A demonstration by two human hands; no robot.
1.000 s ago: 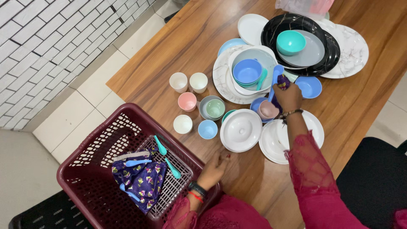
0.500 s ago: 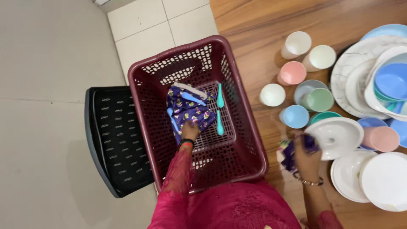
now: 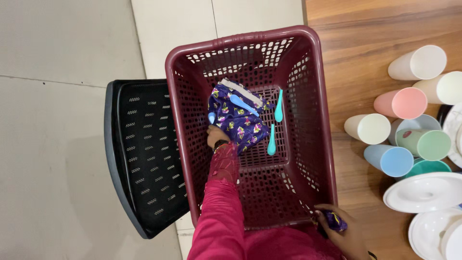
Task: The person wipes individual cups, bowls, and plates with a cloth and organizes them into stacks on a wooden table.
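Left hand [image 3: 216,136] now deep in maroon basket [image 3: 323,120], fingers pressed onto purple floral cloth [image 3: 237,123] at basket bottom. Right hand [image 3: 342,230], off dishes on wooden surface [image 3: 358,29] since a second ago, clutching small purple cloth [image 3: 334,220] at basket's near rim. Teal spoons [image 3: 275,126] beside cloth.

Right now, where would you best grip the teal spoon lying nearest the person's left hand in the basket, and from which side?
Grip the lower teal spoon across its narrow handle, coming straight down from above. It lies flat on the maroon basket floor beside the purple patterned cloth, handle toward the far wall, bowl end nearer. The left hand on the cloth crowds that side, so approach from the open right.
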